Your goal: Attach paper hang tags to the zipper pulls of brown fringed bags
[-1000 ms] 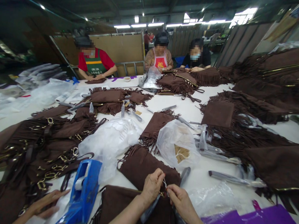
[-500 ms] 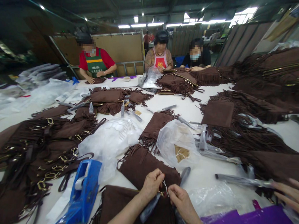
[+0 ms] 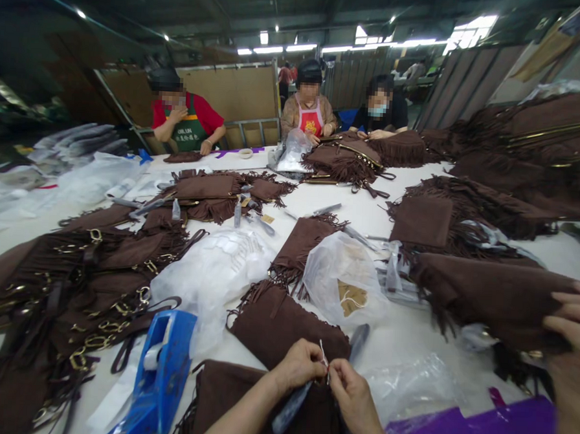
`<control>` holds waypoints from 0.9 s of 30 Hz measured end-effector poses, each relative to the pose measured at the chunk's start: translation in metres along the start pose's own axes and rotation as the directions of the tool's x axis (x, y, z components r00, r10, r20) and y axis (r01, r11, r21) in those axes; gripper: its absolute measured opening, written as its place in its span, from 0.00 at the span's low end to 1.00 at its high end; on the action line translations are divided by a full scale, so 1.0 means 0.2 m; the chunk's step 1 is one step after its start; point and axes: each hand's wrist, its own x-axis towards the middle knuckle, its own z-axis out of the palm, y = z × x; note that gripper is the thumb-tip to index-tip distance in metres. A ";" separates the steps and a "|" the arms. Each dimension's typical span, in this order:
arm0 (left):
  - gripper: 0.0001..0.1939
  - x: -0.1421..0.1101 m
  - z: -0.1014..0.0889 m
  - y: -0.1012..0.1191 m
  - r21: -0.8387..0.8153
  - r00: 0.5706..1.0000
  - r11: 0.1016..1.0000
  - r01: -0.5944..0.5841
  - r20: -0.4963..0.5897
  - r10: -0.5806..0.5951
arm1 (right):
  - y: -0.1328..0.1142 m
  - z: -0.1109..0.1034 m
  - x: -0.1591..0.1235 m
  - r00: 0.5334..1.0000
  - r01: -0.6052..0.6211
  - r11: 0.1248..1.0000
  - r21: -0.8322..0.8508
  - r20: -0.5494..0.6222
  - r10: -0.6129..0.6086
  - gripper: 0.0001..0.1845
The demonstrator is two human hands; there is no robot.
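My left hand [image 3: 301,368] is closed with its fingertips pinched on a thin white string [image 3: 322,351], whose end sticks up above the fingers. Close beside it, my right hand [image 3: 351,390] pinches the same string. Both hands are over a dark brown fringed bag [image 3: 234,395] lying at the table's near edge. A dark strip in clear plastic wrap [image 3: 290,411] hangs slantwise below my left hand, across the bag. Just beyond my fingers lies another brown fringed bag [image 3: 284,323]. What the string passes through is hidden by my fingers.
A blue tape dispenser [image 3: 162,372] stands at left, near brown bags with gold rings [image 3: 99,336]. A plastic bag of tags [image 3: 345,278] lies ahead. At right, a co-worker's hand [image 3: 573,322] holds a brown bag [image 3: 490,299] above purple sheet [image 3: 483,425]. Several people sit across the table.
My hands have come closer together on the string, its end now pointing up. The co-worker's hand at right now holds a brown bag. The person at far left has raised a hand to the face.
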 end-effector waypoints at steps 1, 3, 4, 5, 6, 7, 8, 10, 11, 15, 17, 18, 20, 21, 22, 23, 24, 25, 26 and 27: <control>0.04 0.00 0.00 0.00 0.003 1.000 1.000 0.005 -0.009 -0.005 | 0.01 0.00 0.00 1.000 0.008 1.000 -0.027 -0.013 -0.009 0.13; 0.04 0.00 0.01 0.00 0.012 0.999 1.000 0.019 -0.029 -0.019 | 0.02 0.01 -0.01 0.999 0.025 0.997 -0.078 -0.031 -0.028 0.13; 0.04 0.01 0.01 -0.01 0.017 0.999 0.999 0.029 -0.041 -0.028 | 0.02 0.01 -0.01 0.999 0.035 0.994 -0.102 -0.036 -0.039 0.13; 0.04 0.01 0.01 -0.01 0.020 0.998 0.999 0.041 -0.052 -0.040 | 0.02 0.01 -0.01 0.998 0.047 0.991 -0.124 -0.040 -0.052 0.13; 0.04 0.02 0.01 -0.01 0.022 0.997 0.998 0.053 -0.064 -0.052 | 0.03 0.02 -0.01 0.997 0.058 0.988 -0.145 -0.044 -0.065 0.13; 0.04 0.02 0.01 -0.02 0.021 0.995 0.998 0.066 -0.075 -0.064 | 0.03 0.02 -0.01 0.996 0.068 0.984 -0.165 -0.048 -0.077 0.13; 0.03 0.03 0.01 -0.02 0.017 0.993 0.997 0.078 -0.085 -0.077 | 0.03 0.02 -0.01 0.995 0.076 0.980 -0.185 -0.054 -0.087 0.13; 0.03 0.03 0.01 -0.03 -0.001 0.990 0.995 0.099 -0.099 -0.099 | 0.03 0.02 -0.02 0.993 0.086 0.971 -0.222 -0.066 -0.103 0.14; 0.02 0.03 0.01 -0.03 -0.016 0.989 0.994 0.107 -0.103 -0.108 | 0.04 0.02 -0.02 0.992 0.088 0.968 -0.237 -0.069 -0.107 0.14; 0.01 0.02 0.03 0.00 -0.119 0.985 0.986 0.119 -0.108 -0.132 | 0.03 0.02 -0.02 0.993 0.078 0.959 -0.271 -0.061 -0.098 0.14; 0.01 0.01 0.04 0.03 -0.193 0.984 0.974 0.117 -0.107 -0.139 | 0.03 0.02 -0.02 0.996 0.062 0.962 -0.267 -0.048 -0.078 0.14; 0.01 0.00 0.05 0.04 -0.232 0.984 0.966 0.115 -0.105 -0.143 | 0.02 0.01 -0.01 0.997 0.053 0.964 -0.260 -0.041 -0.065 0.14; 0.02 0.00 0.05 0.06 -0.311 0.984 0.943 0.115 -0.094 -0.151 | 0.01 0.00 -0.01 0.999 0.034 0.971 -0.237 -0.015 -0.039 0.15; 0.03 0.00 0.05 0.07 -0.348 0.984 0.930 0.116 -0.085 -0.154 | 0.00 -0.01 -0.01 1.000 0.028 0.975 -0.222 0.005 -0.027 0.15; 0.04 0.00 0.05 0.08 -0.382 0.985 0.917 0.116 -0.074 -0.156 | 0.00 -0.02 -0.01 0.999 0.023 0.979 -0.204 0.029 -0.017 0.15; 0.05 0.00 0.05 0.08 -0.412 0.986 0.904 0.116 -0.060 -0.154 | -0.01 -0.03 -0.01 0.998 0.018 0.983 -0.184 0.058 -0.007 0.15; 0.05 0.00 0.05 0.08 -0.440 0.987 0.890 0.118 -0.044 -0.153 | -0.01 -0.04 -0.01 0.996 0.012 0.986 -0.164 0.087 0.003 0.15; 0.06 0.00 0.04 0.08 -0.464 0.988 0.878 0.121 -0.029 -0.151 | -0.01 -0.06 -0.02 0.994 0.006 0.990 -0.144 0.112 0.011 0.16; 0.06 0.00 0.04 0.08 -0.486 0.988 0.865 0.125 -0.014 -0.151 | -0.01 -0.07 -0.02 0.990 -0.005 0.993 -0.122 0.140 0.022 0.16; 0.06 -0.01 0.03 0.07 -0.506 0.989 0.853 0.129 -0.001 -0.150 | -0.01 -0.09 -0.03 0.984 -0.020 0.995 -0.099 0.175 0.037 0.15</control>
